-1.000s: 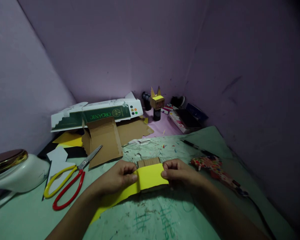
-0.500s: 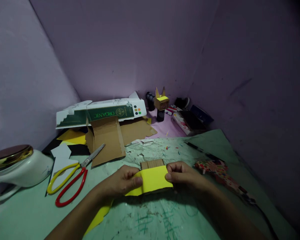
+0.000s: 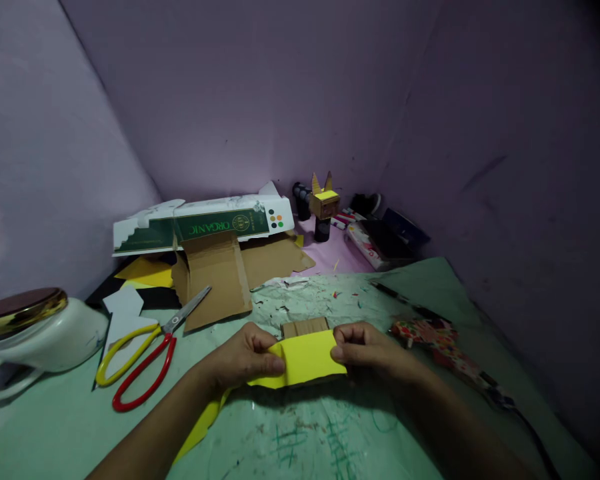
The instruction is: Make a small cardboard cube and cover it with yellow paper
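Your two hands hold the yellow strip (image 3: 313,358) between them, over the green cloth (image 3: 300,443). Take that strip as the clock's centre. Your left hand (image 3: 253,360) is at nine o'clock, closed in a pinch, thumb on top of the paper and fingers curled behind it. Your right hand (image 3: 364,348) is at three, its thumb pressing the strip's near end against a bent forefinger. The small cardboard (image 3: 305,327) shows past the upper edge at twelve, partly covered. More yellow paper shows below your left wrist at eight.

Farther out at nine lie your scissors (image 3: 170,326), blades resting on the cardboard sheet (image 3: 217,287) at ten, with the white pot (image 3: 73,337) beyond their handles. The glue gun (image 3: 447,350) is at three, past your right hand, and the pen (image 3: 405,301) at two. The eared figure (image 3: 325,205) stands well apart at twelve.
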### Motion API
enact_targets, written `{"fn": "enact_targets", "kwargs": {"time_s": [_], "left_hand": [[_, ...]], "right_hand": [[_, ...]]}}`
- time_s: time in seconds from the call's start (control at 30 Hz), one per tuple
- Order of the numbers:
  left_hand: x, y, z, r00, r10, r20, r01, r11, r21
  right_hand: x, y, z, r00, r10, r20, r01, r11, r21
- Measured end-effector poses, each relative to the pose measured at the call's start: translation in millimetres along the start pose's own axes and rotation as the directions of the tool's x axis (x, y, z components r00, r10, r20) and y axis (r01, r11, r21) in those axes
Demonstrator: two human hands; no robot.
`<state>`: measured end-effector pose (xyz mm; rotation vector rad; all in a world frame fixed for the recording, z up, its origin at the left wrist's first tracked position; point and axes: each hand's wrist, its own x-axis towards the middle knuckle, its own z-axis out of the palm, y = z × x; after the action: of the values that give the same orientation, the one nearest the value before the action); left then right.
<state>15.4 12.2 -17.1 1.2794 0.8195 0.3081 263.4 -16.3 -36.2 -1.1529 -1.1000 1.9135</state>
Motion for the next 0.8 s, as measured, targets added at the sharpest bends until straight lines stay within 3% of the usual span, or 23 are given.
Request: {"fn": "enact_targets", "kwargs": {"time_s": [0.3, 0.47, 0.53, 0.63, 0.7, 0.8], "left_hand": [[-1, 0, -1, 1.000, 0.003, 0.006, -0.003, 1.000, 0.010], [-9, 13, 0, 1.000, -0.015, 0.004, 0.015, 0.999, 0.049], [-15, 21, -1, 1.000, -0.008, -0.007, 0.009, 0.997, 0.075], [-24, 36, -4, 1.000, 0.008, 0.001, -0.008, 0.993, 0.119], [-29, 49, -5, 1.000, 0.017, 0.024, -0.021, 0.989, 0.145], [-33, 71, -4, 0.997, 0.015, 0.077, -0.033, 0.969, 0.243]], "right_hand": [[-2, -4, 2, 0.999, -0.029, -0.017, 0.028, 0.998, -0.057], [-16, -25, -3, 0.992, -0.117, -0.052, 0.106, 0.978, -0.179], [-22, -40, -5, 0.946, -0.261, -0.191, 0.205, 0.941, -0.269], [-29, -67, 3, 0.820, -0.463, -0.336, 0.316, 0.857, -0.407], [-33, -85, 18, 0.819, -0.496, -0.287, 0.329, 0.817, -0.473], [-33, -102, 48, 0.907, -0.411, -0.088, 0.290, 0.763, -0.578]]}}
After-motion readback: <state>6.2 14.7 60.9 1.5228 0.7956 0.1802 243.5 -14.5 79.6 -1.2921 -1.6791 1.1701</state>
